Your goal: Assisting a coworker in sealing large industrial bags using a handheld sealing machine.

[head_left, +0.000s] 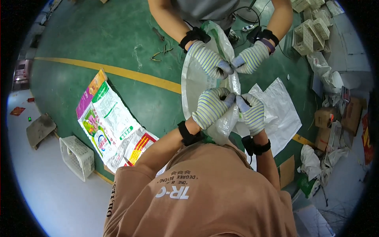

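Note:
A whitish translucent plastic sack (192, 89) hangs between me and a person opposite. My left hand (211, 108), in a striped knit glove, pinches the gathered edge of the sack. Close beside it, my right hand (252, 114), gloved the same way, grips that edge too, with its fingertips near those of the left. On the far side, the person's gloved hands (207, 59) hold the same edge a little farther up. Both of my wrists wear black straps. Exactly how the edge is folded under the fingers is hidden.
Printed, colourful sacks (114, 114) lie on the green floor at the left. A white sack (282, 114) lies at the right. Pliers (158, 56) rest at the far left of the person. White crates (77, 158) and cardboard boxes (351, 116) stand at the sides.

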`<state>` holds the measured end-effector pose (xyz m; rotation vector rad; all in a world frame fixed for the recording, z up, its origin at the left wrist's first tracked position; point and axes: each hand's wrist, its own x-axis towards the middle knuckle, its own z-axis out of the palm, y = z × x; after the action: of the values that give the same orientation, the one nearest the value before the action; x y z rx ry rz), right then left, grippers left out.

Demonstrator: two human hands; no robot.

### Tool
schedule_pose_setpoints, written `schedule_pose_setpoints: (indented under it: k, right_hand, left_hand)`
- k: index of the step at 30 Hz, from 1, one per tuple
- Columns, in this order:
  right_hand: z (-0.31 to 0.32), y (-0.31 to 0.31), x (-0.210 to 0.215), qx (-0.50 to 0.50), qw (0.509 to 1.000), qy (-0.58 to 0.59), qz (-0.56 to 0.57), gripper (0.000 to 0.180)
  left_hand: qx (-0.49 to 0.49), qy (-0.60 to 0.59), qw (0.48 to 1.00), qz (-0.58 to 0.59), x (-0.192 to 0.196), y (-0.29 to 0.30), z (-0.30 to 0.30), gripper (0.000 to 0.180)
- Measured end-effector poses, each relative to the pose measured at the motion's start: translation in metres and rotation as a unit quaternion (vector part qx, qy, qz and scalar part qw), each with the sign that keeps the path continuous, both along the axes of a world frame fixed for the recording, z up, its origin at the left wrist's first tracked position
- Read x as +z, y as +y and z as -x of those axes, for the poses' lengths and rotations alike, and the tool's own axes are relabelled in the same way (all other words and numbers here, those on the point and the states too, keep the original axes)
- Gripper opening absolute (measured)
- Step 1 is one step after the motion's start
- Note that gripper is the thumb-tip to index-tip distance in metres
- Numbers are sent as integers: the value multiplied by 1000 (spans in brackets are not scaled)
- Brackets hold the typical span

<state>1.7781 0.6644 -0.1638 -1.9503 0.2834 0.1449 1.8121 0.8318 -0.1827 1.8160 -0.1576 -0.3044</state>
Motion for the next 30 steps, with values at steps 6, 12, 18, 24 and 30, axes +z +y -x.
schedule_pose_setpoints:
  k: [6,12,18,24,30]
  right_hand:
    - [-5,5,5,100,960,-183,185,16]
    - [1,3,0,-5,1000,2,-2,20]
    - [4,-4,-10,-36,999,33,-21,19]
    - [5,-23,-29,-60,995,-33,75,18]
    - [13,-37,-54,-32,992,-83,85,21]
  left_hand:
    - [22,-51,998,4,8,8,0,29]
    - [-27,55,998,6,-3,7,0,35]
    - [-255,28,964,-72,-8,45,16,49]
    - [-435,81,886,-142,1,85,78,60]
    - [-269,-77,922,-266,-8,66,144,37]
